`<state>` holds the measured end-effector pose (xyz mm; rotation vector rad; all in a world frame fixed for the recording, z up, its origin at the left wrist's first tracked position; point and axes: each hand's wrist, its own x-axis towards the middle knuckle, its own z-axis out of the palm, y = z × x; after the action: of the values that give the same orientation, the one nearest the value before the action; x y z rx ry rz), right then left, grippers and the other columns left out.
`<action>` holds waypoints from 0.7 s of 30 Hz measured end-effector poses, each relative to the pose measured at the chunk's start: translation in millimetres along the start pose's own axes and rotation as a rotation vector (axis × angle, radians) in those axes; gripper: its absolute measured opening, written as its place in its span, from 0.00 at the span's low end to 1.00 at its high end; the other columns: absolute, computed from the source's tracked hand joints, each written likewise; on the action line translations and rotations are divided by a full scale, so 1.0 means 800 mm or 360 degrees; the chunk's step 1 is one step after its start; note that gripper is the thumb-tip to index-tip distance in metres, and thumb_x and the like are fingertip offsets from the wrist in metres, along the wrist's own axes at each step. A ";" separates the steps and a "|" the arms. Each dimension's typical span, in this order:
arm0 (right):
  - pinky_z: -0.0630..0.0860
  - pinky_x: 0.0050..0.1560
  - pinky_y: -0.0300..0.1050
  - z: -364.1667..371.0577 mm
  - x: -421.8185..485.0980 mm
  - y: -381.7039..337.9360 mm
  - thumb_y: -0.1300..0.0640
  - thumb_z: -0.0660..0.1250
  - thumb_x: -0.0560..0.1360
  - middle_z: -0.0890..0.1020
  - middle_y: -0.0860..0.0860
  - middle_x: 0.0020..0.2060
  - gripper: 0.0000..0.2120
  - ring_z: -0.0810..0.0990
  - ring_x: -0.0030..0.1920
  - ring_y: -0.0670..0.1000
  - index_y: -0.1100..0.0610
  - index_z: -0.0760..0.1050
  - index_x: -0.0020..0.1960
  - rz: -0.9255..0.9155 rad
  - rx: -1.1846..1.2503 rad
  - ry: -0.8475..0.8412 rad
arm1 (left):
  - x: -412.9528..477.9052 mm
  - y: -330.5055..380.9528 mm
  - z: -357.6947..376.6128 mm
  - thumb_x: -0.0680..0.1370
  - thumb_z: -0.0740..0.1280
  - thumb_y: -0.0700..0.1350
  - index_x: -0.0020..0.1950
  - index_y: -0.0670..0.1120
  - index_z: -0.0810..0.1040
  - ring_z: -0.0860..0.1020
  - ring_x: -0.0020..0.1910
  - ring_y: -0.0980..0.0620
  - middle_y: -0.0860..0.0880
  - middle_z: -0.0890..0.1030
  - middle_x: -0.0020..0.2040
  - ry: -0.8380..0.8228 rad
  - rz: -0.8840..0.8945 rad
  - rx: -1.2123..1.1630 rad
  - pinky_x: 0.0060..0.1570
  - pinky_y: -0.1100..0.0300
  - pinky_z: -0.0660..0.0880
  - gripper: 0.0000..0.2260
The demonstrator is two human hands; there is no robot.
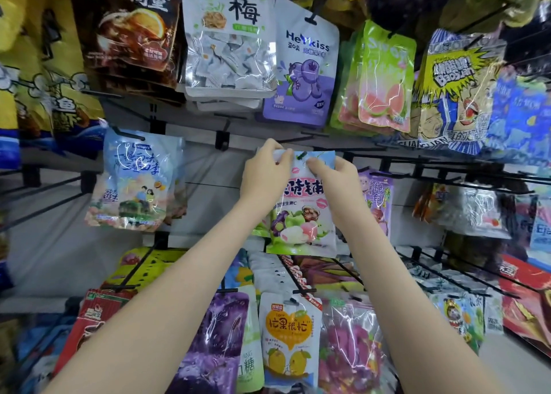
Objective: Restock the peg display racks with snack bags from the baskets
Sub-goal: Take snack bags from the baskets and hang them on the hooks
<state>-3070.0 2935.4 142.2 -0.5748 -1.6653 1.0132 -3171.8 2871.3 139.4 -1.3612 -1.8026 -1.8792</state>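
We pinch the top edge of the snack bag (301, 214) w/ left grip (264, 174) and right grip (334, 175), flanking its hang hole; peg tip (301, 155) sits btw them, bag's long axis vertical.

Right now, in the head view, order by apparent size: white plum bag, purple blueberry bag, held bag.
1. white plum bag
2. purple blueberry bag, only slightly smaller
3. held bag, pinched by left hand and right hand, clearly smallest
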 end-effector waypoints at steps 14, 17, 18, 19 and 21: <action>0.69 0.51 0.44 0.019 0.004 0.061 0.53 0.62 0.78 0.75 0.56 0.61 0.20 0.74 0.58 0.56 0.61 0.66 0.67 -0.0014 -0.0505 -0.0096 | -0.041 -0.041 0.015 0.82 0.55 0.38 0.77 0.53 0.36 0.62 0.72 0.35 0.35 0.40 0.77 -0.0407 0.0145 0.0755 0.56 0.53 0.68 0.33; 0.65 0.62 0.45 0.018 -0.036 0.071 0.57 0.61 0.78 0.69 0.58 0.69 0.26 0.67 0.69 0.57 0.61 0.58 0.74 -0.0215 -0.0562 -0.0038 | -0.087 -0.035 -0.005 0.82 0.55 0.41 0.79 0.51 0.42 0.68 0.67 0.34 0.37 0.41 0.78 -0.0318 0.0126 0.0807 0.55 0.53 0.68 0.30; 0.60 0.67 0.46 0.019 -0.058 0.075 0.57 0.62 0.78 0.65 0.59 0.71 0.29 0.63 0.71 0.57 0.62 0.55 0.75 -0.0311 -0.0599 0.0003 | -0.109 -0.034 -0.013 0.82 0.55 0.41 0.79 0.50 0.45 0.67 0.68 0.35 0.39 0.44 0.79 -0.0232 0.0116 0.0830 0.57 0.52 0.68 0.28; 0.57 0.69 0.46 0.020 -0.084 0.080 0.58 0.62 0.78 0.64 0.61 0.72 0.30 0.61 0.72 0.58 0.64 0.55 0.75 -0.0429 -0.0583 0.0021 | -0.135 -0.032 -0.022 0.82 0.55 0.42 0.79 0.49 0.48 0.65 0.71 0.37 0.41 0.47 0.79 -0.0145 0.0099 0.0822 0.60 0.51 0.67 0.27; 0.58 0.69 0.43 0.024 -0.148 0.092 0.61 0.62 0.77 0.67 0.61 0.68 0.27 0.64 0.69 0.58 0.66 0.59 0.73 -0.0630 -0.0450 -0.0052 | -0.198 -0.033 -0.041 0.82 0.55 0.42 0.79 0.47 0.53 0.61 0.74 0.43 0.43 0.53 0.78 -0.0040 0.0078 0.0804 0.66 0.51 0.65 0.25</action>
<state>-3056.9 2874.9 16.1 -0.3876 -1.8729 0.5080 -3117.0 2780.4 14.3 -1.2259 -2.0449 -1.2582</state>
